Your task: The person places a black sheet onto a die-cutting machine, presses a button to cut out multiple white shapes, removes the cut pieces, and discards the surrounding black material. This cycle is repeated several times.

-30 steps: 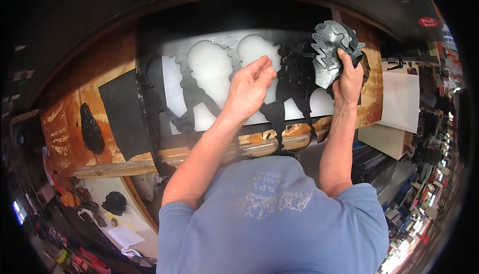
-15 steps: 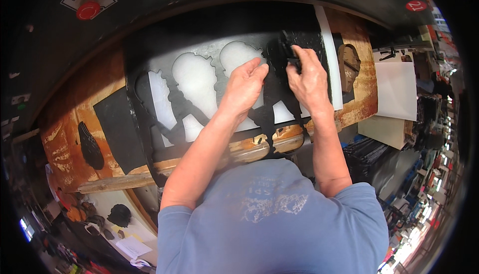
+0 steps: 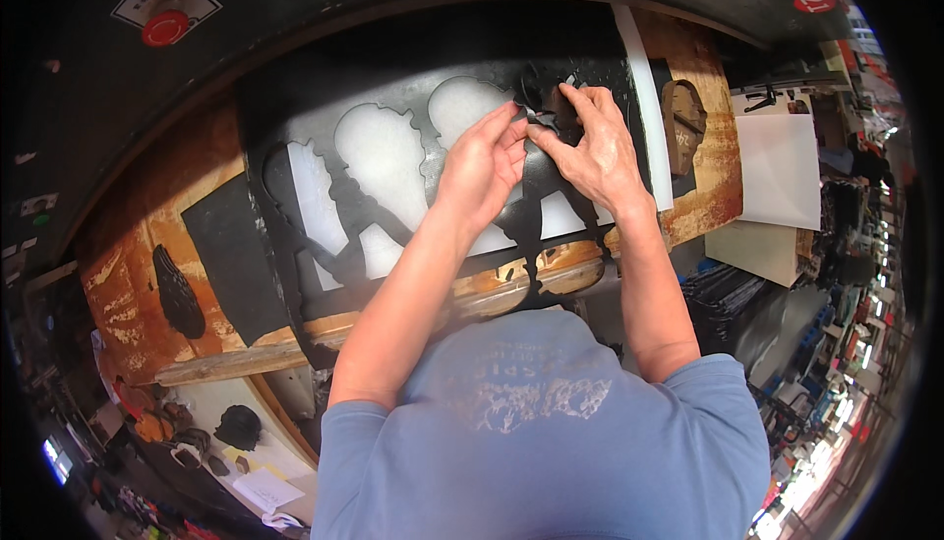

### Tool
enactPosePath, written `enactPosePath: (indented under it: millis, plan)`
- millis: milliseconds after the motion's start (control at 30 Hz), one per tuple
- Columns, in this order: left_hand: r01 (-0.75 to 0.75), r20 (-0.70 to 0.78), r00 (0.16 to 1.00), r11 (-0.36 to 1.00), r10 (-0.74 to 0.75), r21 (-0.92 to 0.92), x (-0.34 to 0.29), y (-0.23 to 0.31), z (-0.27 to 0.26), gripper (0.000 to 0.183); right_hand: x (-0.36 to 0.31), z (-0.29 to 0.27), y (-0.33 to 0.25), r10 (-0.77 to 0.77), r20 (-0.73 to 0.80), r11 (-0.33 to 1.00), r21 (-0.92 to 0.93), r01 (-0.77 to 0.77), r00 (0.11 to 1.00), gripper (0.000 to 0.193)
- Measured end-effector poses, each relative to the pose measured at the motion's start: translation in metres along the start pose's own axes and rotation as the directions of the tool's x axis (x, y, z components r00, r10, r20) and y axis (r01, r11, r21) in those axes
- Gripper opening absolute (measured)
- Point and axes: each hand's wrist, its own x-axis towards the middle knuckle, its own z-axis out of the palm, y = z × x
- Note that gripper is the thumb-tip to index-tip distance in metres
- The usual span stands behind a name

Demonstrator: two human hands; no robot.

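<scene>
A black sheet (image 3: 369,220) with large rounded cut-outs lies in front of me, and white board (image 3: 379,151) shows through the openings. Over the sheet's far right part, my right hand (image 3: 602,151) is closed on a small dark piece (image 3: 562,112) between thumb and fingers; its exact kind is hard to make out. Close by on the left, my left hand (image 3: 482,168) has its fingers bent and its tips against the near edge of that dark piece. Whether it grips the piece cannot be told.
A dark machine beam with a red button (image 3: 165,28) spans the far side. A brown sole-shaped frame (image 3: 681,127) lies at the right of the wooden table, beside a white strip (image 3: 644,97). On the left are a black ribbed piece (image 3: 179,294) and a plain black sheet (image 3: 231,255).
My right hand has turned and shifted slightly left, its thumb now reaching toward my left hand. The left hand's fingers have opened a little, and the dark piece has tilted between the hands.
</scene>
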Motion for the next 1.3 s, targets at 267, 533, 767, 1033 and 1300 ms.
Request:
enactPosePath:
  millis: [267, 533, 767, 1033, 1300]
  plan:
    - [-0.088, -0.029, 0.995, 0.985, 0.093, 0.147, -0.011, -0.008, -0.004, 0.054, -0.005, 0.003, 0.007, -0.061, -0.043, 0.998, -0.013, 0.061, 0.997, 0.054]
    - [-0.009, -0.022, 1.000, 0.967, 0.015, 0.256, -0.009, -0.003, 0.012, 0.049, -0.007, -0.008, 0.032, 0.209, 0.015, 0.861, 0.471, -0.192, 0.978, 0.037]
    - [0.058, 0.074, 0.994, 0.974, -0.076, 0.219, 0.000, -0.003, 0.016, 0.048, -0.017, -0.008, 0.016, 0.209, 0.071, 0.746, 0.633, -0.206, 0.975, 0.041]
    - [-0.041, -0.027, 0.998, 0.946, 0.052, 0.322, -0.005, -0.015, 0.023, 0.057, -0.019, -0.001, 0.012, -0.067, -0.176, 0.998, 0.010, 0.070, 0.982, 0.043]
    - [-0.506, 0.279, 0.700, 0.181, 0.658, 0.843, -0.018, -0.042, 0.005, 0.054, -0.037, -0.022, 0.064, 0.516, -0.115, 0.715, 0.603, -0.353, 0.849, 0.022]
